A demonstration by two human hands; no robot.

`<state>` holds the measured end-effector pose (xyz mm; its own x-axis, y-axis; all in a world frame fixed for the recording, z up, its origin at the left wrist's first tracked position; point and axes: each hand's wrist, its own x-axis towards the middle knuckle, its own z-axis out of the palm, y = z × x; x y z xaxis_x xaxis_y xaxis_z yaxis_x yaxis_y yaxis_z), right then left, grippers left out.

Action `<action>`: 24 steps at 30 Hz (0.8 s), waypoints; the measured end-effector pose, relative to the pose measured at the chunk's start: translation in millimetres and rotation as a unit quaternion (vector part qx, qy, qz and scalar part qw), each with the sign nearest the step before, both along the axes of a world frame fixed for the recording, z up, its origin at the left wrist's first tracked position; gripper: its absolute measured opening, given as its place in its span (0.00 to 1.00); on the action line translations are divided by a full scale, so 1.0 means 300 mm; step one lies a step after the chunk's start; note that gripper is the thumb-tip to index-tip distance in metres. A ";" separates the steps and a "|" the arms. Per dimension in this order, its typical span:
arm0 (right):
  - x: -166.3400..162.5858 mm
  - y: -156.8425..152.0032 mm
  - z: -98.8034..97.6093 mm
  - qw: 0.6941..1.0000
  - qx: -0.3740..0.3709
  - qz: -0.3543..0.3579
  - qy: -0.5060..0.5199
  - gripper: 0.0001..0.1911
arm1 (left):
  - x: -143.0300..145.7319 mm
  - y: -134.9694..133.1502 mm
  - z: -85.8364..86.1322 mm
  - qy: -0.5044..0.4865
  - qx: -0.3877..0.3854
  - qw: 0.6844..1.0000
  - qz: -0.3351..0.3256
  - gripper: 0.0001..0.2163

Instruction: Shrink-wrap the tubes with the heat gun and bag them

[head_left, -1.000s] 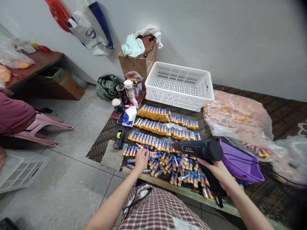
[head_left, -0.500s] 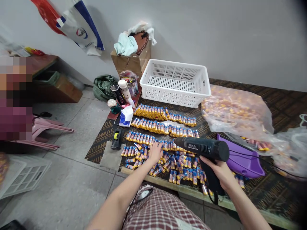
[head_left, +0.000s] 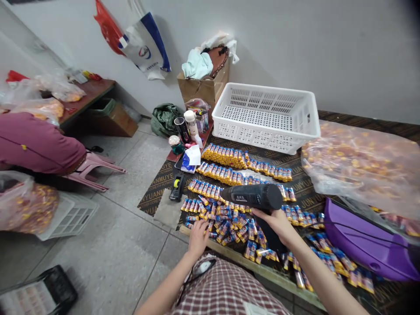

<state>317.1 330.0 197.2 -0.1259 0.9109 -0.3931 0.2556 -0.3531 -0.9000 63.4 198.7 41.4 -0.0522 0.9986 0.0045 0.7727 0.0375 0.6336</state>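
My right hand (head_left: 275, 223) is wrapped round the grip of a black heat gun (head_left: 256, 197), its nozzle aimed left over the rows. My left hand (head_left: 198, 238), fingers apart, rests by the table's near edge at the left end of a loose pile of small wrapped tubes (head_left: 226, 229), touching a few. These are blue at one end and yellow at the other. Behind the pile, more of the same tubes (head_left: 219, 176) stand in neat side-by-side rows, some stacked. The heat gun hides part of the front row.
A white plastic crate (head_left: 262, 135) stands at the back. To the right are a purple scoop (head_left: 367, 245) and a big clear bag (head_left: 361, 166) of pieces. A tape dispenser (head_left: 177, 188) and a tumbler (head_left: 191, 124) sit at left. A co-worker (head_left: 42, 142) bends forward at far left.
My left hand has moved from the front row toward the near left edge of the pile. The heat gun has shifted left over the rows. The view has swung left.
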 end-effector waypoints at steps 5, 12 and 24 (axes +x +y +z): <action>-0.107 0.057 0.002 0.999 0.010 0.034 0.008 0.23 | -0.152 -0.048 -0.018 0.012 0.009 0.996 0.091 0.11; -0.268 0.120 -0.008 0.996 0.035 0.083 0.014 0.22 | -0.260 -0.075 -0.015 0.003 0.001 0.989 0.147 0.11; 0.157 -0.065 0.123 0.989 0.024 -0.038 -0.142 0.21 | -0.267 0.033 -0.098 -0.026 -0.019 0.999 0.021 0.11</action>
<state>364.3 310.4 234.3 0.0537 0.9320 -0.3585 0.4743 -0.3397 -0.8122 -16.7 208.4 12.1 -0.0936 0.9949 -0.0378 0.7356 0.0946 0.6708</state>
